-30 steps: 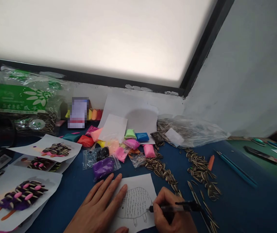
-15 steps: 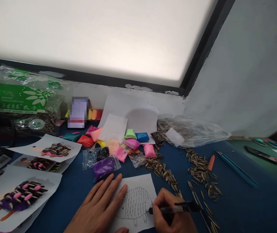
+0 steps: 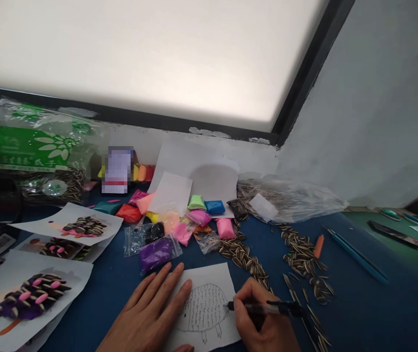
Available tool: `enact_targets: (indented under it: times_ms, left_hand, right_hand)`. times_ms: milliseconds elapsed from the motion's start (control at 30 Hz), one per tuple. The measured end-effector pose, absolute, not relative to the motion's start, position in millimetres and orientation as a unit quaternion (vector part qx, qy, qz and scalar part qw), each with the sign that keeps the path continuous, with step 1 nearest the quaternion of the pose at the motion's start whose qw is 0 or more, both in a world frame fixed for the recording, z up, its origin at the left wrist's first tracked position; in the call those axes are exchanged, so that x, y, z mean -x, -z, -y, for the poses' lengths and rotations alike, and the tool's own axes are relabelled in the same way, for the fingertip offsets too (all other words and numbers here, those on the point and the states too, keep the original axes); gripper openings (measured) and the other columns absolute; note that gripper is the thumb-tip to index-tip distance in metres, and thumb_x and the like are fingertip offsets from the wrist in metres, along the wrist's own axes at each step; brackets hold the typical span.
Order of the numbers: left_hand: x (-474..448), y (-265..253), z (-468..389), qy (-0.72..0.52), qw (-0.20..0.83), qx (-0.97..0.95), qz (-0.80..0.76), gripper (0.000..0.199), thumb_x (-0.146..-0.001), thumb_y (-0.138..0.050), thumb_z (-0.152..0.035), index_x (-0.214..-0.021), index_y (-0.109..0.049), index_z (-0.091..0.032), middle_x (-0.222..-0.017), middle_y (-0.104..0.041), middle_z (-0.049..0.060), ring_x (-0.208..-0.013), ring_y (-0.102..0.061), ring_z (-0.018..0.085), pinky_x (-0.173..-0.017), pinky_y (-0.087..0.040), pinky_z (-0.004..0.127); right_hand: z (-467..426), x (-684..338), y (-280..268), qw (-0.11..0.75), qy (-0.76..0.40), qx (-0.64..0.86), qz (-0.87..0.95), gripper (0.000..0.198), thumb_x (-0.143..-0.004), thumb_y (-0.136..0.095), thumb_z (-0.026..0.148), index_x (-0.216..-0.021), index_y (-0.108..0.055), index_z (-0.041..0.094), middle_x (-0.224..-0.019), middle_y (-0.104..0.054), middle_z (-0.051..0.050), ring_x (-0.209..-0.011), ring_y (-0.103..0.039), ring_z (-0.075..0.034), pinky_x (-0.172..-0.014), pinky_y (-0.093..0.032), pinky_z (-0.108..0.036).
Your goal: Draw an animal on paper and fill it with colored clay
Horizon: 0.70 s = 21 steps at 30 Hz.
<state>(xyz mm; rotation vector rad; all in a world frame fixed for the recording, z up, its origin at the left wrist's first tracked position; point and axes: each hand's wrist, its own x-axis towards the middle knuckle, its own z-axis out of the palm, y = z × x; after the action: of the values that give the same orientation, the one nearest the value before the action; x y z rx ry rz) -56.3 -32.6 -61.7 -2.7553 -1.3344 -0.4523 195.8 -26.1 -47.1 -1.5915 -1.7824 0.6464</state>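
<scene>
Mid-frame, packets [image 3: 156, 252] and seeds [image 3: 244, 257] litter the blue table [image 3: 359, 313] beside a grey wall [image 3: 373, 98], the left hand [image 3: 150, 313] flat on lower-centre paper [image 3: 209, 277], the right hand [image 3: 269, 331] pinching a pen [image 3: 287, 308].

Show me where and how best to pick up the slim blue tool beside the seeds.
I'd pinch the slim blue tool around mid-length, coming from above and the right. It lies flat and slanted, narrow tip at the far end, with seeds on its left, so the right looks roomier. The right hand, holding a pen, isn't free.
</scene>
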Motion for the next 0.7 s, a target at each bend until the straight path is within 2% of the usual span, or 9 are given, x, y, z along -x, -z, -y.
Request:
enact_targets:
  times_ms: [200,400,700]
  left_hand:
    - [54.2,60.3,33.3,0.145,0.025,0.889,0.435,0.066,-0.101,-0.051,-0.058,-0.155,-0.044,-0.021,-0.161,-0.035,0.012,-0.144,-0.041,0.038,-0.11,-0.047,0.052]
    - [56.4,63.6,31.7,0.151,0.022,0.891,0.427,0.069,-0.101,-0.054,-0.057,-0.159,-0.036,-0.024,-0.161,-0.036,0.011,-0.143,-0.042,0.038,-0.109,-0.047,0.05]
    - [56.9,64.8,32.1,0.136,0.039,0.895,0.424,0.068,-0.103,-0.05,-0.057,-0.158,-0.038,-0.021,-0.162,-0.033,0.012,-0.144,-0.041,0.039,-0.107,-0.049,0.052]
  right_hand:
    - [25.1,-196.5,47.9,0.328,-0.231,0.588,0.703,0.019,-0.089,-0.046,0.023,-0.071,-0.051,0.023,-0.059,-0.055,0.003,-0.052,-0.058,-0.013,-0.051,-0.041,-0.021]
    - [25.2,-197.6,48.0,0.32,-0.225,0.595,0.702,0.018,-0.089,-0.046,0.023,-0.072,-0.051,0.023,-0.059,-0.057,0.002,-0.052,-0.058,-0.014,-0.051,-0.04,-0.021]
    - [26.5,-196.1,48.6,0.322,-0.279,0.611,0.667,0.017,-0.087,-0.049,0.028,-0.071,-0.052,0.023,-0.059,-0.051,0.004,-0.051,-0.055,-0.013,-0.051,-0.037,-0.023]
